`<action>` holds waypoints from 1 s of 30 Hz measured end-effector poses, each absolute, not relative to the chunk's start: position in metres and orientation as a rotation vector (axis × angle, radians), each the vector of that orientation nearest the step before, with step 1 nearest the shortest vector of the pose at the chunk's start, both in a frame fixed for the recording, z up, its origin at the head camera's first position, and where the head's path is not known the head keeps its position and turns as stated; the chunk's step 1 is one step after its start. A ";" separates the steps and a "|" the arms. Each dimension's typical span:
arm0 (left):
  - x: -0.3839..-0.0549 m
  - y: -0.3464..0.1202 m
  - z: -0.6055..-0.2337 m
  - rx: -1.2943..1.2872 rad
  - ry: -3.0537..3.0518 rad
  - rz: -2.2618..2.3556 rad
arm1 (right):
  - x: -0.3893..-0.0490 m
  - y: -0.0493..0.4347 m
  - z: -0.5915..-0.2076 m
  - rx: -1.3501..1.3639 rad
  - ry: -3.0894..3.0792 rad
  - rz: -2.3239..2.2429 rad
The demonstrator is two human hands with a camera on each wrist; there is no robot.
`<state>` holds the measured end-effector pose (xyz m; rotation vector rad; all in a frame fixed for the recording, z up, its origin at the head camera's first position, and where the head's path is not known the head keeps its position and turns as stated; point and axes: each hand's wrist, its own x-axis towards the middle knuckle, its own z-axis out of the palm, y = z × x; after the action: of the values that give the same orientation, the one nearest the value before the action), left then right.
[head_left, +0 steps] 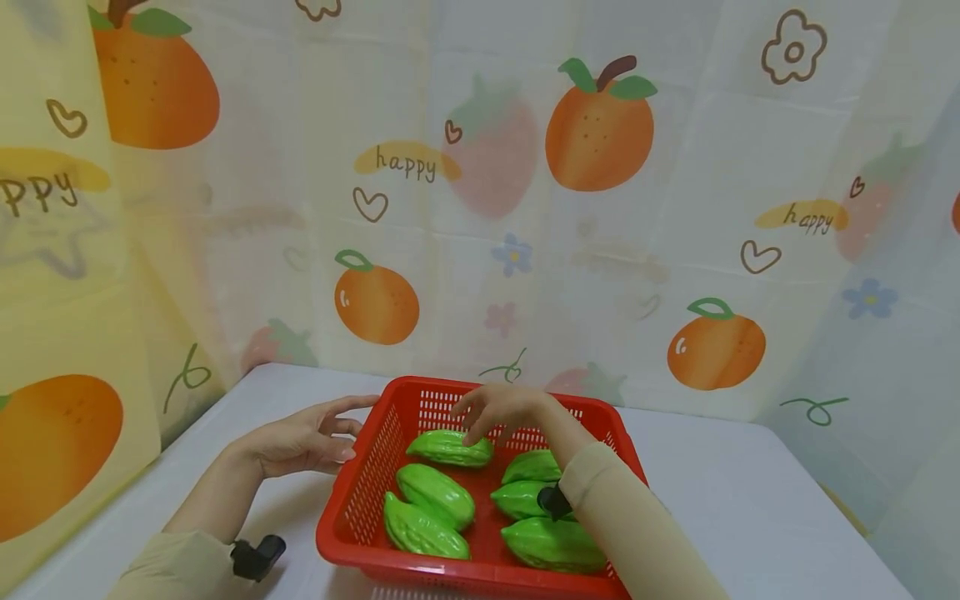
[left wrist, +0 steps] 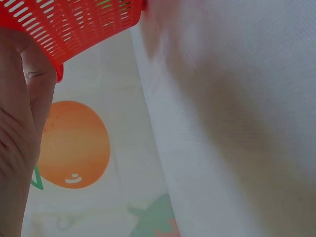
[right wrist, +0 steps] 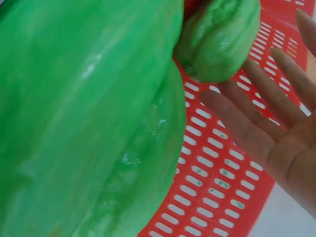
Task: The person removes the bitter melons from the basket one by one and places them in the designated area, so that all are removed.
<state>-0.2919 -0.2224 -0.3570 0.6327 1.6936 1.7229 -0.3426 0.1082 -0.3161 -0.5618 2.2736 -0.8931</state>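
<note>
A red plastic basket with slotted walls holds several bright green bitter melons. My left hand is at the basket's left side, fingers loosely bent by the rim. In the left wrist view its fingers meet the basket's edge, and their tips are partly hidden. Inside the basket, toward the back wall, my right hand reaches down with spread fingers and holds nothing. Its fingertips are close to the rear-left bitter melon; the right wrist view shows that melon beside the fingers, and whether they touch is unclear.
The basket stands on a white-covered table. Behind it hangs a pale curtain printed with fruit, hearts and flowers; a yellowish panel hangs at the left. Small black devices are worn on both wrists.
</note>
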 end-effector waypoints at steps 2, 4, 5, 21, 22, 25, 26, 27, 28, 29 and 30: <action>-0.292 -0.222 -0.358 0.638 1.692 1.723 | -0.343 0.108 -0.318 -0.568 2.280 -0.869; -0.292 -0.223 -0.358 0.641 1.694 1.723 | -0.344 0.107 -0.320 -0.579 2.298 -0.848; -0.292 -0.223 -0.358 0.643 1.695 1.723 | -0.344 0.107 -0.321 -0.587 2.312 -0.835; -0.293 -0.223 -0.359 0.631 1.705 1.720 | -0.337 0.098 -0.327 -0.823 2.576 -0.483; -0.293 -0.222 -0.359 0.628 1.707 1.720 | -0.337 0.097 -0.328 -0.828 2.584 -0.456; -0.292 -0.222 -0.358 0.621 1.712 1.721 | -0.336 0.095 -0.329 -0.812 2.580 -0.438; -0.292 -0.222 -0.358 0.621 1.713 1.720 | -0.336 0.094 -0.330 -0.802 2.574 -0.444; -0.291 -0.222 -0.357 0.621 1.711 1.720 | -0.337 0.094 -0.330 -0.792 2.564 -0.455; -0.291 -0.222 -0.357 0.622 1.710 1.720 | -0.336 0.094 -0.330 -0.775 2.552 -0.473; -0.291 -0.222 -0.357 0.625 1.709 1.720 | -0.336 0.093 -0.331 -0.761 2.541 -0.492; -0.291 -0.222 -0.357 0.627 1.707 1.720 | -0.337 0.094 -0.331 -0.749 2.532 -0.504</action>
<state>-0.2911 -0.2218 -0.3567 0.6271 1.7065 1.7201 -0.3365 0.0935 -0.3308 -0.7486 2.5323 -0.5042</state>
